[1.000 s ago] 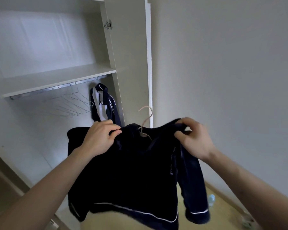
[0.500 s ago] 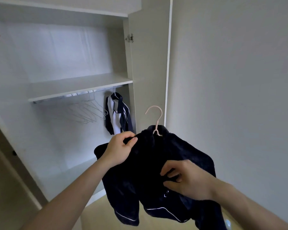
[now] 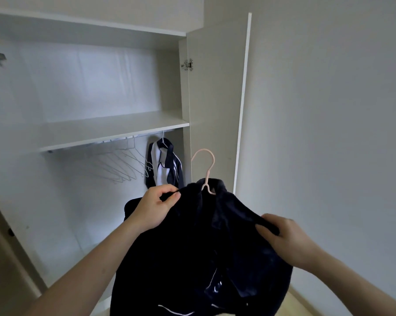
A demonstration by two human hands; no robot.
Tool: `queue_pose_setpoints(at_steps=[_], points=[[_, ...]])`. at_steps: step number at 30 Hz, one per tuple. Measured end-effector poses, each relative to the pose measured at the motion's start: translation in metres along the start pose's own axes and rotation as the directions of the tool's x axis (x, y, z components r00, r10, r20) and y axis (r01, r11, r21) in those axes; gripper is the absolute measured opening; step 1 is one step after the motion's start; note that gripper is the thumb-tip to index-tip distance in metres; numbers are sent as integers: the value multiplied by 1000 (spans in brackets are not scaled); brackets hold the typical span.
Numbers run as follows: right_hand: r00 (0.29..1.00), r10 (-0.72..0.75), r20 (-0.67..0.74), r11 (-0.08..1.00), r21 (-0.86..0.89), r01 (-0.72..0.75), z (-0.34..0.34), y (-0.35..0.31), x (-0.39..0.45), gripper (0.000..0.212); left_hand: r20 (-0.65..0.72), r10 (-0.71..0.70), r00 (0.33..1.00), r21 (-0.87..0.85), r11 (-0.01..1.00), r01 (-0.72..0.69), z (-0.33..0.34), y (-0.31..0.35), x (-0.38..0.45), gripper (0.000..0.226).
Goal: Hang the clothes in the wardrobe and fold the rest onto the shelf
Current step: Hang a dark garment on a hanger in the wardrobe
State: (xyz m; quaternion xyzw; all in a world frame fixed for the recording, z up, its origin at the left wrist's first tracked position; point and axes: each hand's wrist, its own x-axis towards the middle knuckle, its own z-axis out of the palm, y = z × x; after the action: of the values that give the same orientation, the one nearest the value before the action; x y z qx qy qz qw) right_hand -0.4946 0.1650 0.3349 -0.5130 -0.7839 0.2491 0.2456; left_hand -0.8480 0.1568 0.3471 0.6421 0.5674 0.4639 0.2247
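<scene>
The dark pyjama top (image 3: 199, 242) was pinched at both shoulders by the left hand (image 3: 154, 207) and right hand (image 3: 288, 241); the pink hanger (image 3: 206, 171) was best kept level and its hook lifted to the rail (image 3: 115, 141).

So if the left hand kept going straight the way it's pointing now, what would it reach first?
Probably the navy-and-white garment already hanging at the right end of the rail. The left hand, gripping the dark pyjama top by its shoulder, points up and into the wardrobe towards it. Depth is unclear from this one view.
</scene>
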Motion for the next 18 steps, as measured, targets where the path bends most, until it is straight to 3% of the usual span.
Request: queue_pose_setpoints(at_steps=[2, 5, 8, 13, 18], points=[[999, 0, 52, 996, 86, -5, 6, -2, 15, 23, -9, -10, 1000, 10, 1000, 10, 2, -7, 13, 16], [990, 20, 143, 935, 347, -69, 16, -3, 42, 26, -78, -23, 997, 87, 996, 30, 8, -27, 39, 13], [977, 86, 193, 845, 505, -174, 31, 7, 80, 25, -122, -4, 993, 297, 954, 40, 14, -54, 69, 13], [958, 129, 256, 823, 512, -248, 57, 21, 154, 22, 21, -75, 997, 502, 863, 54, 12, -93, 130, 18], [946, 120, 302, 887, 395, -239, 77, 22, 226, 22, -47, -187, 981, 531, 827, 183, -12, -121, 177, 23]])
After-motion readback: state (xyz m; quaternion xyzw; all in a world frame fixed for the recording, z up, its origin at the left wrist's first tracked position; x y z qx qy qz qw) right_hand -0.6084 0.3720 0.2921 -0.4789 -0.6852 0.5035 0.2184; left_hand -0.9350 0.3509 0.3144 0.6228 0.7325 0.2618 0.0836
